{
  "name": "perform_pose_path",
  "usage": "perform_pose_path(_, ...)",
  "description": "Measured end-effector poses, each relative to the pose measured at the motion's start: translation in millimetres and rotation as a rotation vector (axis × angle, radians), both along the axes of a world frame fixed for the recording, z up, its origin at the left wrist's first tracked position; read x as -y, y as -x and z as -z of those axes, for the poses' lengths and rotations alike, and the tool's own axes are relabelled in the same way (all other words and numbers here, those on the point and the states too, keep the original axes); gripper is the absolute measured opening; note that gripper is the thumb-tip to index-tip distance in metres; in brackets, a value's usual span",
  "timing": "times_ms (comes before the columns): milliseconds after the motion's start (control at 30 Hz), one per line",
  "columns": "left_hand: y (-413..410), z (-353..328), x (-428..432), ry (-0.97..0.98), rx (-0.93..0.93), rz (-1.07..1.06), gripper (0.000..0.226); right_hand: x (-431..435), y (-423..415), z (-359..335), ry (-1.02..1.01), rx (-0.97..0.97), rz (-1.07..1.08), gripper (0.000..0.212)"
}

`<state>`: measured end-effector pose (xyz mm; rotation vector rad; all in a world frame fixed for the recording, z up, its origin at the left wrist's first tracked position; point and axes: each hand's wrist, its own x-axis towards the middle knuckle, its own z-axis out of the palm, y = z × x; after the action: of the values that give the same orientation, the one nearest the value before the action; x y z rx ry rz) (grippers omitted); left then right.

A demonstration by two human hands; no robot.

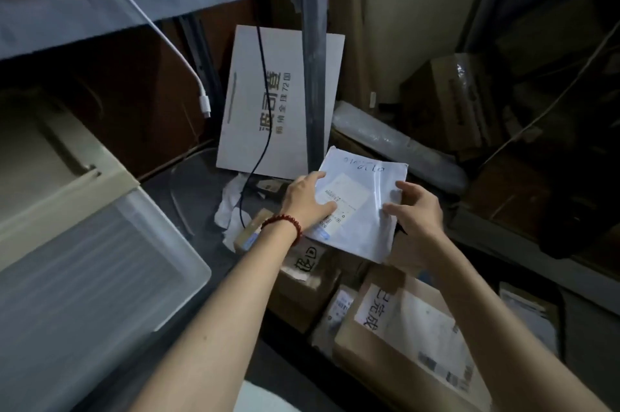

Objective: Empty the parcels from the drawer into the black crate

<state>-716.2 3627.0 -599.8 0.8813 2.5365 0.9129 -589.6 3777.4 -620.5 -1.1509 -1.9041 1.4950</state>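
Above stacked boxes [402, 327], left hand [308, 200] and right hand [416, 206] grip white parcel [362, 196] by its edges. Several parcels apparently transferred; drawer [100, 260] contents unclear; crate outline indistinct.

White parcel [362, 210]: flat mailer with a printed label and handwriting along its far edge, tilted, gripped at its left edge by the left hand [308, 201] and at its right edge by the right hand [417, 210], above brown cardboard parcels [402, 337] lying near right. Drawer [100, 277]: translucent front, pulled out, left.
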Motion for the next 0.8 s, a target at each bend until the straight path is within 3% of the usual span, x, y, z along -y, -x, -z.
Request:
perform_pose_path(133,-2,18,-32,0.031,-0.004,0.159,0.077,-21,-20,8,-0.088,-0.01,0.066,0.067)
perform_pose_path(333,-20,33,-81,0.019,-0.114,0.318,0.089,-64,-55,4,-0.234,-0.028,0.155,0.052)
perform_pose_path(433,-26,37,-89,0.115,-0.361,0.373,0.087,-80,-69,12,-0.237,0.097,-0.008,0.052)
perform_pose_path(533,-34,46,-93,0.223,-0.488,0.462,0.083,-88,-77,26,-0.337,0.232,-0.212,0.053)
perform_pose_path(633,-36,51,-93,0.289,-0.534,0.496,0.081,-98,-72,28,-0.441,0.343,-0.359,0.052)
perform_pose_path(800,-39,50,-78,0.365,-0.581,0.421,0.075,-83,-52,46,-0.429,0.633,-0.613,0.042)
